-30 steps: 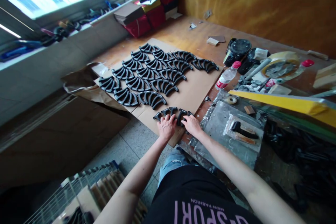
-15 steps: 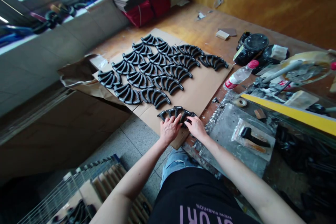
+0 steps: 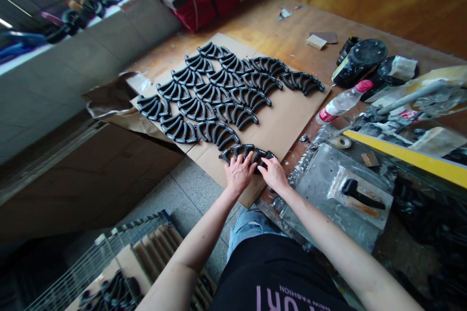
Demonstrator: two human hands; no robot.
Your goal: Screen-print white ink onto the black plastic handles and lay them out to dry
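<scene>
A short fan-shaped row of black curved handles (image 3: 246, 149) lies at the near corner of a cardboard sheet (image 3: 284, 121). My left hand (image 3: 239, 172) is over the row's near side, its fingers curled onto the handles. Beside it my right hand (image 3: 273, 174) grips the right end of the same row with bent fingers. The handles under my fingers are partly hidden. Farther up the sheet, several more fans of the same black handles (image 3: 222, 80) lie in overlapping rows.
To the right stand a plastic bottle (image 3: 343, 102) with a pink cap and a black jar (image 3: 359, 63). A single black handle (image 3: 361, 194) rests on a metal plate (image 3: 314, 189). Red bundles (image 3: 195, 12) sit at the back; a wire rack (image 3: 95, 257) stands below left.
The near row has shifted slightly away from me, closer to the neighbouring fan, with both hands still on it. The camera view has turned a little.
</scene>
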